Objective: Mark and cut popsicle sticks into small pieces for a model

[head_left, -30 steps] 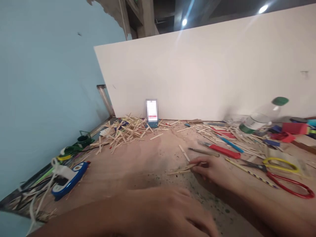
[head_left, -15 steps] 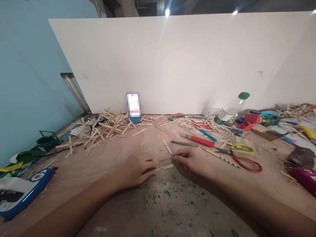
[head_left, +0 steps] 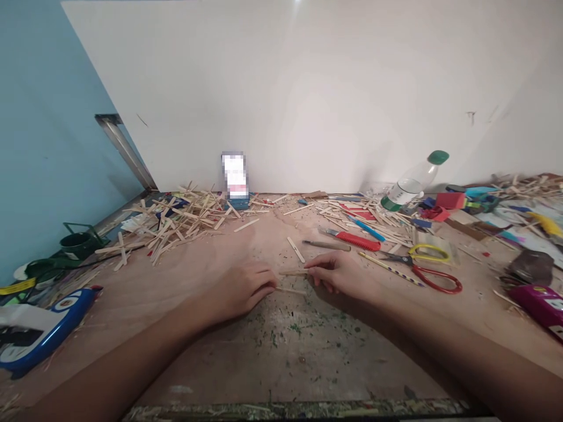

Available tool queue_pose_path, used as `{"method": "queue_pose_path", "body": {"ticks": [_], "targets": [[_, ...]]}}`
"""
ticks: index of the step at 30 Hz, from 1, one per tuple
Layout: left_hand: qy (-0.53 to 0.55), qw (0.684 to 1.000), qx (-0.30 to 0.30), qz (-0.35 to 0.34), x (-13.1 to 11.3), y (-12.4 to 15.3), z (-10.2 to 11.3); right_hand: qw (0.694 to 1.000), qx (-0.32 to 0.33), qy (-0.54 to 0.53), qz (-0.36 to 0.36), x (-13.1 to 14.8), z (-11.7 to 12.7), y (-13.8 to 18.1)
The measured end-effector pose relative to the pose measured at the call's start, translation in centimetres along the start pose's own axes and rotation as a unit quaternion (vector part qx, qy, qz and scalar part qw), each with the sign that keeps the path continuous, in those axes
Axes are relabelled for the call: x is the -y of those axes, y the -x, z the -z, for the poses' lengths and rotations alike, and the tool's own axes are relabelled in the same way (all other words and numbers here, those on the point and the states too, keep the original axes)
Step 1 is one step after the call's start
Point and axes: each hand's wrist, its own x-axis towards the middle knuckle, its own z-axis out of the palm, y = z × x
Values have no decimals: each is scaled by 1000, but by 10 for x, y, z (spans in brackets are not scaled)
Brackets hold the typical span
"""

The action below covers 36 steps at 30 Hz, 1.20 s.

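Observation:
My left hand [head_left: 246, 287] rests low over the tabletop, thumb and fingers closed on one end of a thin wooden craft stick [head_left: 291, 291], which points right. Opposite it, my right hand [head_left: 338, 273] pinches the end of a second wooden craft stick [head_left: 292, 272], which points left. The two sticks lie roughly parallel, a small gap apart. A loose craft stick with dark marks [head_left: 296, 249] lies just beyond my hands. Behind my right hand are a slim brown-handled tool [head_left: 328, 245] and a red utility knife [head_left: 356, 240].
Scissors [head_left: 417, 266] and a patterned pencil [head_left: 389, 268] lie right. Stick piles [head_left: 176, 225] spread along the back, near a propped phone [head_left: 235, 176] and a tilted plastic bottle [head_left: 411, 184]. A blue-and-white object [head_left: 57, 331] sits left, a magenta one [head_left: 539, 308] right.
The view has tipped downward, showing the table's near edge. The left hand's stick has turned from its flat face to a thin edge; the right hand keeps its pinch.

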Motion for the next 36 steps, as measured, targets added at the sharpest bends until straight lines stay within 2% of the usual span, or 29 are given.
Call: {"method": "queue_pose_path", "body": {"ticks": [3,6,10,14,20,25,29,32,36], "targets": [[22,1000,-11,10,0,0,-2,1000,8,-10,11,-4,0,-2],[84,993,-28,80,-3,-1,-3,1000,5,-23,12,-7,1,-4],[153,970,-42,185,-10,-5,-2,998,-33,-58,1,-10,2,-6],[214,944,-65,244,-15,-6,-3,988,-51,-143,7,-14,2,-9],[243,932,-97,252,-14,-5,-9,962,-40,-269,-30,-16,7,-11],[278,921,-111,249,-13,-5,-11,944,-78,-316,-62,-4,13,-8],[291,917,-113,246,-13,-5,-11,928,-61,-362,-57,1,10,-2],[293,917,-122,241,-13,-5,-12,942,-28,-333,-32,-4,5,0],[285,919,-135,239,-15,-6,-12,974,33,-225,-17,-8,0,0]]}}
